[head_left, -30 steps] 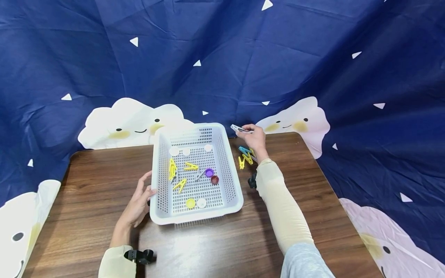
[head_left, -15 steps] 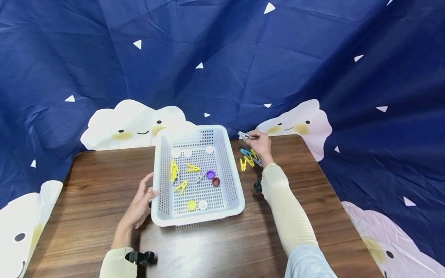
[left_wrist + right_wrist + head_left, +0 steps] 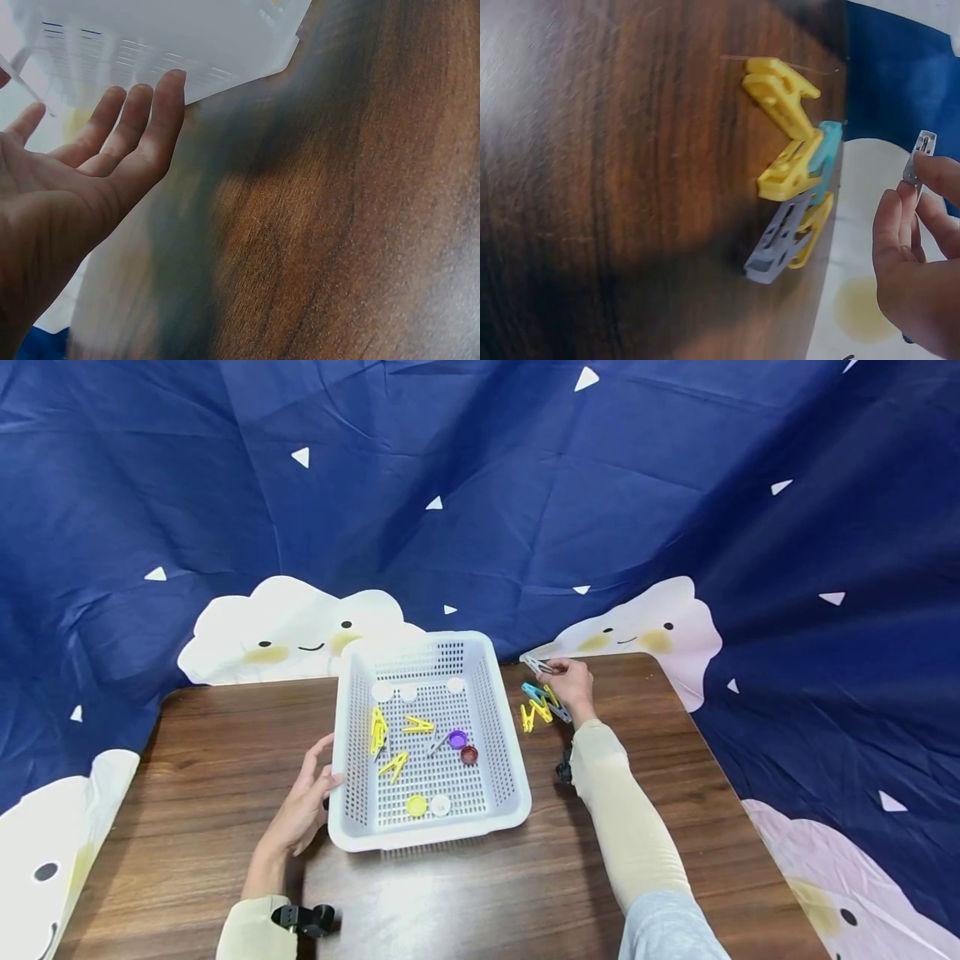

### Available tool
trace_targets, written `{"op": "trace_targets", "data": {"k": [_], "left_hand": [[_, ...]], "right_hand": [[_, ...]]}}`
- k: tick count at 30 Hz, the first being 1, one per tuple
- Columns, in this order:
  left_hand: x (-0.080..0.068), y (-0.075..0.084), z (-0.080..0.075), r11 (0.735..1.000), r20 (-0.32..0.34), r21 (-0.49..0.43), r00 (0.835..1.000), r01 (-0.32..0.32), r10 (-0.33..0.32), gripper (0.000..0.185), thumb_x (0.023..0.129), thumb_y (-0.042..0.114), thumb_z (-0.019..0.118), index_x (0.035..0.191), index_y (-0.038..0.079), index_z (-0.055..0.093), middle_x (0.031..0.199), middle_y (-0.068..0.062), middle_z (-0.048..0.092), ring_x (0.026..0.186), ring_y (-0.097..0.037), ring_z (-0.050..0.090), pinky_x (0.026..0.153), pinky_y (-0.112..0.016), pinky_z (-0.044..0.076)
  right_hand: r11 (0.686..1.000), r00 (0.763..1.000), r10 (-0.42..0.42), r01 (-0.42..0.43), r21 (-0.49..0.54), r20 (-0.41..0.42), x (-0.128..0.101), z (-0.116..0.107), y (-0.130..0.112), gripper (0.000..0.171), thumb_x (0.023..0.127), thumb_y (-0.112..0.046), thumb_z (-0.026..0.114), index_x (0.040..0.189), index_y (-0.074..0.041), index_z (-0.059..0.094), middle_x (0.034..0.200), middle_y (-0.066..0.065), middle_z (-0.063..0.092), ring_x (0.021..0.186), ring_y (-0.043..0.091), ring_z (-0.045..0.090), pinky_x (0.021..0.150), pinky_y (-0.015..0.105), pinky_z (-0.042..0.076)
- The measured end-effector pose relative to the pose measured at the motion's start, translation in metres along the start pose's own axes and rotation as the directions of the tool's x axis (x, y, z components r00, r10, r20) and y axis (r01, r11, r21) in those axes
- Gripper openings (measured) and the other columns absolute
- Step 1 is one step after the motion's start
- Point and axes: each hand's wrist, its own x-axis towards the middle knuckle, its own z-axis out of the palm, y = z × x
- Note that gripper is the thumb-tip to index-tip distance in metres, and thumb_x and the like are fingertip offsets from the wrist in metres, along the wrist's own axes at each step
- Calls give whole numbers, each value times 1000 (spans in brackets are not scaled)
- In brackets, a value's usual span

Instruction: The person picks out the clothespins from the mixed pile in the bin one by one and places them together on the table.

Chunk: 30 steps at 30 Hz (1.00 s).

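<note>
right hand (image 3: 572, 681) pinches grey peg (image 3: 537, 665), far right of basket (image 3: 504, 737) | peg points left toward basket, pile (image 3: 542, 705) just near of hand | left hand (image 3: 306, 806) open, on basket's left wall

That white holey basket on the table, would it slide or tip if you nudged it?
The basket probably slides easily: thin perforated plastic on a smooth wooden table. It seems unlikely to tip, being wide and shallow. The left hand rests against its side, likely steadying it.
</note>
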Motion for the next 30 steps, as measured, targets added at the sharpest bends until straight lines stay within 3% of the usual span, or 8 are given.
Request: {"op": "trace_targets", "data": {"k": [18,30], "left_hand": [[1,1,-1,1000,-2,-15,1000,3,-3,66,106,13,43,159,30,8,156,-28,30,132,-46,43,89,-58,50],[2,-1,-3,1000,-2,-19,1000,9,-9,66,105,13,44,159,31,9,156,-28,29,132,-44,43,90,-57,50]], "right_hand": [[993,996,53,-45,-107,68,8,9,23,32,92,-16,74,120,-2,71,114,17,71,109,35,60,97,45,45],[990,998,23,-15,-137,56,11,15,24,31,90,-15,73,118,-1,71,110,17,71,106,35,61,94,46,46]]}}
